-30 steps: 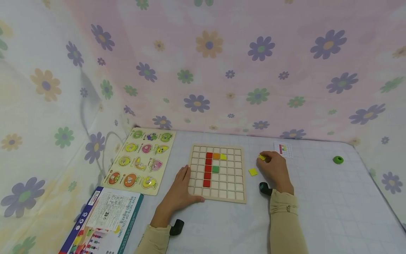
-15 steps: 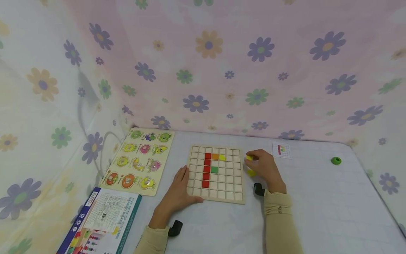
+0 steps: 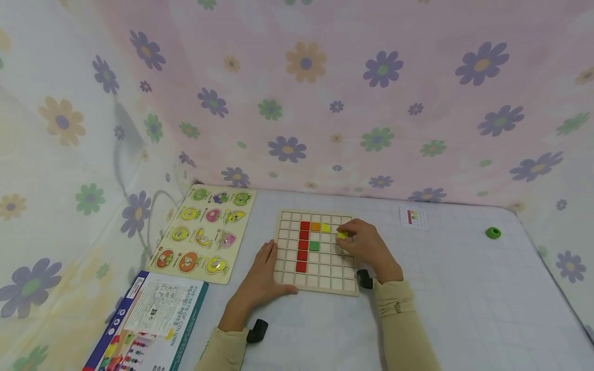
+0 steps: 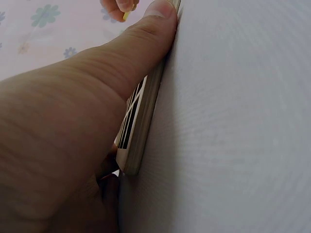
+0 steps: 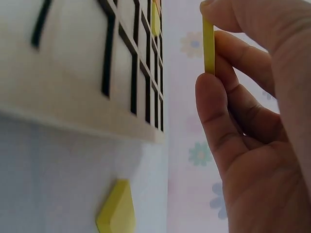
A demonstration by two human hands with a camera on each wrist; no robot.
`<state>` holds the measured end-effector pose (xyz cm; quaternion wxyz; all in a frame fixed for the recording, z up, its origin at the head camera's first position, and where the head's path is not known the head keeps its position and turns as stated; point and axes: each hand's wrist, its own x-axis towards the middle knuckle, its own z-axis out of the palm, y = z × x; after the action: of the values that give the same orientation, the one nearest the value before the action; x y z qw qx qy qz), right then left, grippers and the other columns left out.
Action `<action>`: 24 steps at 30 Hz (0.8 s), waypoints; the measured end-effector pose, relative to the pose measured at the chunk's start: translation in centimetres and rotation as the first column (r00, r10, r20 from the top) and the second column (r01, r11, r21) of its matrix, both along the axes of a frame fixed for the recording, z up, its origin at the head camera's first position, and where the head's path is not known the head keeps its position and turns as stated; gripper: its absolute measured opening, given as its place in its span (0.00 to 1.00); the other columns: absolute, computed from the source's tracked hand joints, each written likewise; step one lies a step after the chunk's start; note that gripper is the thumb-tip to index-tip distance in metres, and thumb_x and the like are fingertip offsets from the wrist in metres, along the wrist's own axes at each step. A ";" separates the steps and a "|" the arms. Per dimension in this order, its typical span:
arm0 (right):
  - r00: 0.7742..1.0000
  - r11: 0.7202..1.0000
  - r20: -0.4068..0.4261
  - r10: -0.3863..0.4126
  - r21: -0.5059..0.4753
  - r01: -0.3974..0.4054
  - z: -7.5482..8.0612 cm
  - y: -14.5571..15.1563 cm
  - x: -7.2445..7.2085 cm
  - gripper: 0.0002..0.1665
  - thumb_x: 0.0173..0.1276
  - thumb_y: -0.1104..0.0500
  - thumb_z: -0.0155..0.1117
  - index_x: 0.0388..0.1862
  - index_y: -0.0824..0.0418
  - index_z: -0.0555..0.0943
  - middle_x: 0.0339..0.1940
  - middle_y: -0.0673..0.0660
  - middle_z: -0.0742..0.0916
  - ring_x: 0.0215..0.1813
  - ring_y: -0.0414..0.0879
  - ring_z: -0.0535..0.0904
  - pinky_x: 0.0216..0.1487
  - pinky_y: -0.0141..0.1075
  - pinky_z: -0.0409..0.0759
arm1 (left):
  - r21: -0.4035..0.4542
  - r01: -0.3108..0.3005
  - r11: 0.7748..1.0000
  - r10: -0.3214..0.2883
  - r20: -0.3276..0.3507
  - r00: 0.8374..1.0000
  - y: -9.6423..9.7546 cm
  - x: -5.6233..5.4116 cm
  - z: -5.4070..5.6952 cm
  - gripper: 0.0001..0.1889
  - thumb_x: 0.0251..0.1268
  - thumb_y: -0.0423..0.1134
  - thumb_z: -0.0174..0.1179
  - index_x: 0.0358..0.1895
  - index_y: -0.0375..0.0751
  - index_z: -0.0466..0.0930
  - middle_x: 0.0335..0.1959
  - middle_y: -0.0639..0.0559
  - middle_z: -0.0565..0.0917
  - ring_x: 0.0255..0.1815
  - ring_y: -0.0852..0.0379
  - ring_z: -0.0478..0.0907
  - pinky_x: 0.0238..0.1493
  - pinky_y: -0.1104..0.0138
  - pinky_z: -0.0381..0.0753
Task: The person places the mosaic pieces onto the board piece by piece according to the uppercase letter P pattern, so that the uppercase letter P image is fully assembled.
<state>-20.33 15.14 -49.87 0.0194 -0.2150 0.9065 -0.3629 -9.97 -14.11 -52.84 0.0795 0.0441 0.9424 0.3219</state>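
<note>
A wooden grid board [image 3: 335, 269] lies on the table. It bears a column of red tiles [image 3: 303, 244], an orange tile [image 3: 315, 226], a yellow piece [image 3: 326, 228] and a green tile [image 3: 314, 246]. My left hand [image 3: 260, 278] rests against the board's near left corner, fingers straight along its left side, thumb at the front edge. Above the board's right part, my right hand [image 3: 369, 248] pinches a yellow tile [image 5: 209, 46] between thumb and fingertips. Another yellow tile [image 5: 118, 211] lies beside the board in the right wrist view; the right hand hides it in the head view.
A small pattern card [image 3: 413, 218] lies behind and right of the board. A green bead [image 3: 493, 233] sits far right. To the left are a fruit puzzle board [image 3: 223, 270] and a printed box [image 3: 160, 309]. Flowered cloth [image 3: 301, 123] hangs behind.
The right hand has carried the pinched yellow tile leftward, from beside the card to over the board's right side. The left hand stays at the board's corner.
</note>
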 end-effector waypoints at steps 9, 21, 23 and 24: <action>0.996 0.995 0.025 0.086 0.049 -0.087 -0.4 -1.9 0.4 0.16 0.65 0.59 0.73 0.50 0.62 0.88 0.45 0.55 0.87 0.43 0.46 0.81 0.48 0.43 0.85 | -0.004 0.003 1.000 -0.003 0.007 1.000 0.0 -0.1 -0.3 0.70 0.43 0.67 0.78 0.83 0.38 0.45 0.85 0.43 0.47 0.86 0.42 0.43 0.80 0.46 0.59; 0.991 0.978 0.010 0.132 0.164 -0.132 -0.7 -3.7 0.6 0.13 0.64 0.58 0.73 0.46 0.59 0.90 0.42 0.53 0.86 0.36 0.40 0.75 0.40 0.36 0.79 | -0.011 0.002 1.000 -0.002 0.009 1.000 -0.1 -0.1 -0.2 0.70 0.43 0.67 0.78 0.83 0.38 0.45 0.86 0.44 0.46 0.86 0.43 0.42 0.81 0.47 0.58; 0.991 0.976 0.015 0.130 0.173 -0.131 -0.7 -3.8 0.7 0.13 0.64 0.58 0.73 0.47 0.59 0.89 0.41 0.53 0.86 0.36 0.40 0.75 0.40 0.36 0.79 | -0.010 0.002 1.000 -0.002 0.003 1.000 -0.1 -0.1 -0.1 0.70 0.43 0.67 0.78 0.83 0.38 0.45 0.86 0.43 0.47 0.86 0.43 0.42 0.81 0.47 0.59; 0.992 0.976 0.021 0.126 0.178 -0.128 -0.6 -3.8 0.7 0.13 0.64 0.58 0.73 0.47 0.59 0.89 0.41 0.53 0.85 0.36 0.40 0.75 0.41 0.36 0.79 | -0.007 0.002 1.000 -0.002 0.001 1.000 0.0 -0.1 -0.1 0.70 0.43 0.67 0.78 0.83 0.38 0.45 0.85 0.43 0.47 0.86 0.43 0.43 0.81 0.47 0.59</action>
<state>-19.64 11.31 -50.45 0.0664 -0.2681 0.9197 -0.2792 -10.12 -14.16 -52.97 0.0804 0.0447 0.9435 0.3184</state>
